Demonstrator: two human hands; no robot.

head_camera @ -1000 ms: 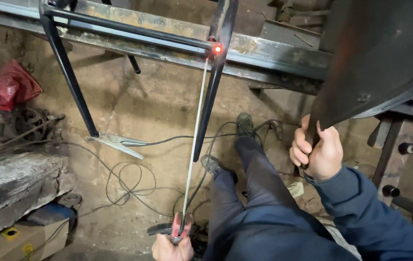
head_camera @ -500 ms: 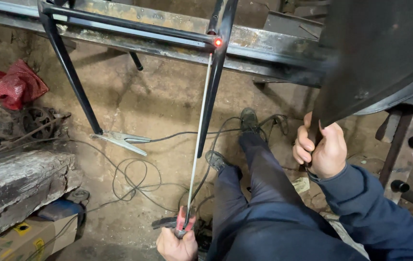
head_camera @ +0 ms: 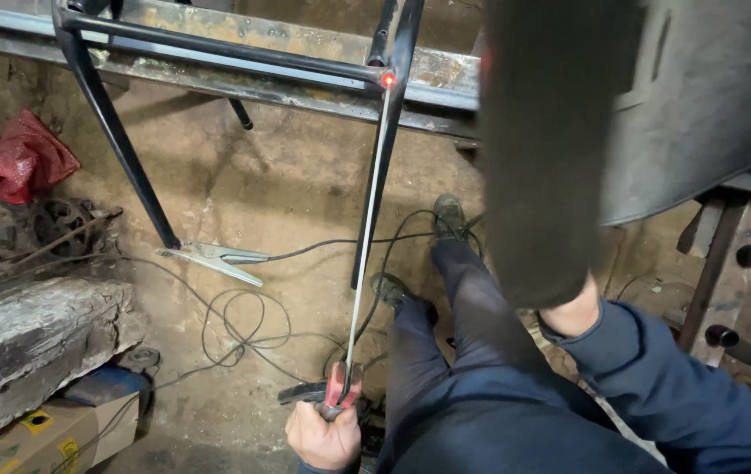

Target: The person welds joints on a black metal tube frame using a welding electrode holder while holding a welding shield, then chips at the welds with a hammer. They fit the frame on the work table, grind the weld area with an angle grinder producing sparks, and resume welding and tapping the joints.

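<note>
Left hand (head_camera: 323,436) sat low at the bottom edge, fist closed tight on the red-jawed electrode holder (head_camera: 338,392). Grip fully wrapped, knuckles up. The welding rod (head_camera: 366,228) ran from the holder steeply up to a glowing red tip (head_camera: 388,80), which touched the joint of the black steel frame (head_camera: 217,54), where an upright bar met the crossbar.

Right hand mostly hidden: I saw only the wrist and blue sleeve (head_camera: 656,377) rising behind a dark welding shield (head_camera: 586,132), which filled the upper right of the view. I couldn't tell how that grip was set.

The shield blocked everything right of the weld point. Legs in dark trousers (head_camera: 463,351) stretched out toward the wall, boots (head_camera: 448,213) near the frame's lower bar. A metal ground clamp (head_camera: 213,258) lay on the dirt floor at the foot of the left frame leg, its cable (head_camera: 244,325) looped in coils beside it. Red bag (head_camera: 20,158) at far left, concrete slab (head_camera: 33,342) and cardboard box (head_camera: 33,434) lower left. Rusty steel beam (head_camera: 217,31) ran behind the frame.
</note>
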